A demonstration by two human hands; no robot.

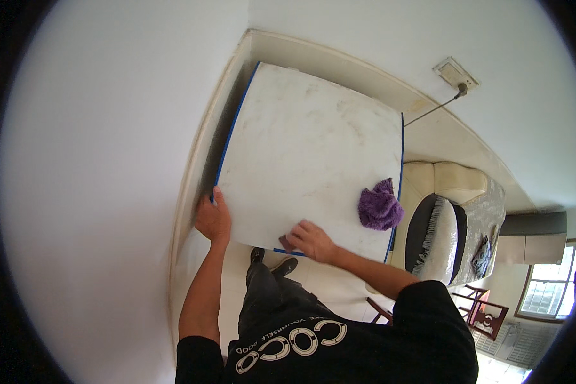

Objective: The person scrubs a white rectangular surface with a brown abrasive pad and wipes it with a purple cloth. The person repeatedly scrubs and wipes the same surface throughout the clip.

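Observation:
Before me stands a box-like appliance with a smudged white top [312, 144] and blue strips along its edges. My left hand [213, 218] grips the top's left edge near the front corner, with the thumb on top and fingers partly hidden over the side. My right hand [309, 240] presses a small brownish-red pad [286, 243] onto the top at the front edge; its exact kind cannot be told. A crumpled purple plush cloth [380, 205] lies near the top's right edge, touched by neither hand.
Walls meet behind and left of the appliance. A cable with a plug [461, 88] runs to a wall socket [453, 73]. To the right are a cream sofa [461, 178] with cushions, a wooden chair [489, 318] and a window [549, 288]. My shoes [284, 266] are below the front edge.

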